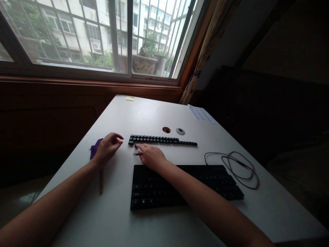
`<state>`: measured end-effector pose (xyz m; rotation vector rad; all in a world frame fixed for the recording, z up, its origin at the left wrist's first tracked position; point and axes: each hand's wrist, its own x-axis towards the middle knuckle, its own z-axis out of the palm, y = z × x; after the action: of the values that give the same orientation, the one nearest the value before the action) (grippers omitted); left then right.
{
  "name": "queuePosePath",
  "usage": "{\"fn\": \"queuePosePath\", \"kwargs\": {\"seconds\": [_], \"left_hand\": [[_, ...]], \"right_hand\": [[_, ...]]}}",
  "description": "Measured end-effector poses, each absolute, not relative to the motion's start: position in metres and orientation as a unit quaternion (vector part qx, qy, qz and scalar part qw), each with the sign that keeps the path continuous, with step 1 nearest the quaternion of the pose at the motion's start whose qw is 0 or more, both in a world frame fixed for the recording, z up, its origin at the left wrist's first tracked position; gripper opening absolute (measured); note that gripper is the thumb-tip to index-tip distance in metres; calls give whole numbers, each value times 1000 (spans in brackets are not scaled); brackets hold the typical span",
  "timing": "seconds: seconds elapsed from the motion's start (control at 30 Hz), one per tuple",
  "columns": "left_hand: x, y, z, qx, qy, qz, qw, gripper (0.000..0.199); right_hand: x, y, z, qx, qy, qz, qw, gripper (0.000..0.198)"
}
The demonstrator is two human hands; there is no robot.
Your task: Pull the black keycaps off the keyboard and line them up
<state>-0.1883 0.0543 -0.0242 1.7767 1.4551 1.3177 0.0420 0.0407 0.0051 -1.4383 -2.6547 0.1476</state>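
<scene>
My right hand (152, 156) reaches over the keyboard's top left edge. Its fingertips touch a small black keycap (135, 145) on the table, while a thin two-pronged tool like tweezers (137, 154) sticks out to the left from under the fingers. Just beyond lie rows of black keycaps (154, 139), lined up side by side. My left hand (110, 145) hovers left of these rows, fingers curved, a gap between thumb and forefinger, nothing visible in it. Beneath my right forearm sits a black keyboard (144, 193), partly covered by the arm; some lower-left keys show.
Beside my left hand is a purple cloth (95, 149), with a thin brown stick-like handle (101, 181) nearer me. A black cable (238, 164) coils at the right. Farther back are a cable hole (166, 130), its grey cover (180, 131), papers (202, 114) and a yellow note (130, 98).
</scene>
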Motion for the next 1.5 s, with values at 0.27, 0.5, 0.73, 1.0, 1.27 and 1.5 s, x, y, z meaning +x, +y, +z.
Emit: {"fn": "queuePosePath", "kwargs": {"seconds": [0.27,0.5,0.73,1.0,1.27,1.5], "left_hand": [[-190,58,-30,650,534,485,238,17],[-188,56,-26,654,545,475,224,17],[-188,56,-25,661,546,468,216,16],[-188,54,-24,658,547,469,221,16],[-188,56,-24,669,543,462,211,17],[-187,55,-21,678,538,459,198,16]], "right_hand": [[37,47,8,-490,-869,51,44,54],[34,48,9,-493,-868,46,43,53],[36,50,4,-489,-869,41,62,54],[35,52,3,-491,-868,40,60,57],[32,50,5,-495,-866,47,46,57],[32,50,4,-492,-868,39,52,57]]}}
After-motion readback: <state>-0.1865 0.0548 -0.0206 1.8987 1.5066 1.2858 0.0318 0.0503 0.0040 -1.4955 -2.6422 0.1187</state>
